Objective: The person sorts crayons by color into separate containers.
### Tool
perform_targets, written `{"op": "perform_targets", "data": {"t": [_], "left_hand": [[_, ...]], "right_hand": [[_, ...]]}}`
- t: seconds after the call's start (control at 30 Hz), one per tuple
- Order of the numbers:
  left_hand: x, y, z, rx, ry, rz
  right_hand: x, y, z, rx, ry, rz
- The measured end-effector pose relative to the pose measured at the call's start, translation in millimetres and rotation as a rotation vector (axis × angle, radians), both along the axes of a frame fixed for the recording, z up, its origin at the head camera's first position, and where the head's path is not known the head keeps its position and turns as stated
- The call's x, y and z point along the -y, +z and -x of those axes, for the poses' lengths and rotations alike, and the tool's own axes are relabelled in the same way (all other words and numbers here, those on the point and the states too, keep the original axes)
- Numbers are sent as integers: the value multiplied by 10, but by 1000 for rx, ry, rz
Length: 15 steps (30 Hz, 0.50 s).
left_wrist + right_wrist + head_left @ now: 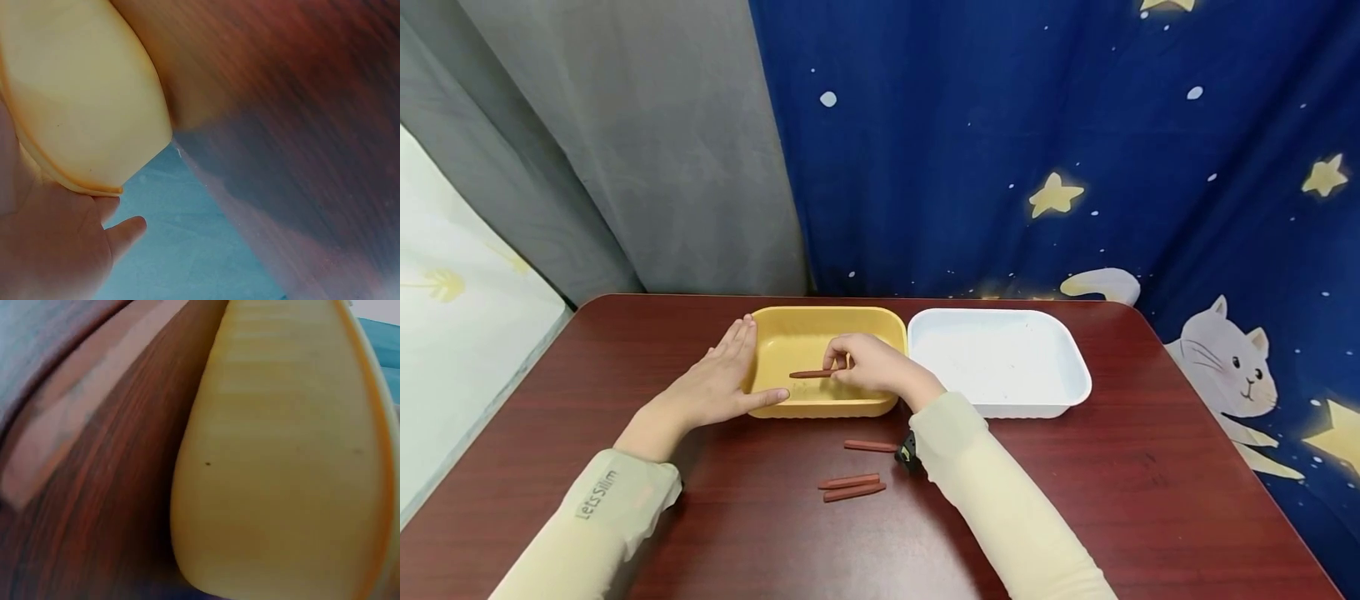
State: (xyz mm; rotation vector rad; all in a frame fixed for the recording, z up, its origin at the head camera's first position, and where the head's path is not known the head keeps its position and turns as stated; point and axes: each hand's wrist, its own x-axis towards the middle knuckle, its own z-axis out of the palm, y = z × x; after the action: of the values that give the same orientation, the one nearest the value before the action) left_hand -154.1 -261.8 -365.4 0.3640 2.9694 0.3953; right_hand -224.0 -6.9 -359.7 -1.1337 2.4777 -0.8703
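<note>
In the head view my right hand (868, 362) pinches a thin reddish-brown stick (808, 374), crayon-like with a tapered end, over the inside of the yellow tray (827, 410). My left hand (718, 383) rests against that tray's left rim, its fingers straight and its thumb along the near corner. The left wrist view has the left hand (56, 244) touching the rim of the tray (94, 94). On the table in front of the tray lie two similar sticks (850, 482) side by side, and another stick (869, 446) partly covered by the right wrist's black device.
A white tray (1000, 410) stands directly right of the yellow one on the dark red wooden table (1150, 500). Behind the table's far edge hang a grey curtain (700, 167) and a blue star-patterned curtain (925, 167).
</note>
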Motion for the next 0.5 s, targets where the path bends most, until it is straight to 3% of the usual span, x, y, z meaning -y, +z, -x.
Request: {"op": "perform_targets", "data": {"t": [0.23,0.5], "left_hand": [[0,-10,-6,1,-8,1],[17,-22,12,-3,-4,10]], "right_hand": [[78,-85,48,64,-38,-14],[103,-140,48,31,-59,-50]]}}
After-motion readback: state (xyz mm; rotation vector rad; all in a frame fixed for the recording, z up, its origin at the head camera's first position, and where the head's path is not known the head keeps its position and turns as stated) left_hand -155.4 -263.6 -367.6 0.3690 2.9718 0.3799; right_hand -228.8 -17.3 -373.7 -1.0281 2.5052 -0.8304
